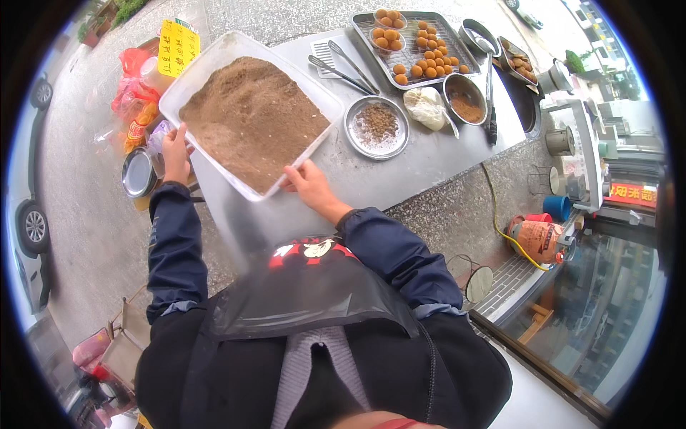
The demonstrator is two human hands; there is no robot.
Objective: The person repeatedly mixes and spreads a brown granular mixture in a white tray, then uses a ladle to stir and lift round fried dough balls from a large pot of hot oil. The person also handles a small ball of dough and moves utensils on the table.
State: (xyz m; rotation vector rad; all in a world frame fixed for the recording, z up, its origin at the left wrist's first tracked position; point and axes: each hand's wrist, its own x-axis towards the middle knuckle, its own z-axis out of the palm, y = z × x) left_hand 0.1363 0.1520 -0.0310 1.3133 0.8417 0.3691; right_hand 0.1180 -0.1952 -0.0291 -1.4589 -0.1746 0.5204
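Note:
My left hand (176, 154) grips the left side of a translucent white plastic tub (230, 45). On its near right side, my right hand (313, 187) pinches the rim between thumb and fingers. Brown powder (257, 118) fills much of the tub, heaped higher toward the far end. The tub sits at an angle over the left end of a metal-topped table (429, 153); whether it rests there or is lifted, I cannot tell. Right of it lies a round metal plate (356, 146) with brown crumbs (377, 120) and white powder.
Metal tongs (343, 72) lie beyond the plate. Farther right are a wire-racked tray (375, 61) of brown balls, a white plastic bag (425, 109) and a steel bowl (449, 91) of brown powder. Red plastic bags (128, 99) crowd the left. A gas cylinder (536, 236) stands on the right.

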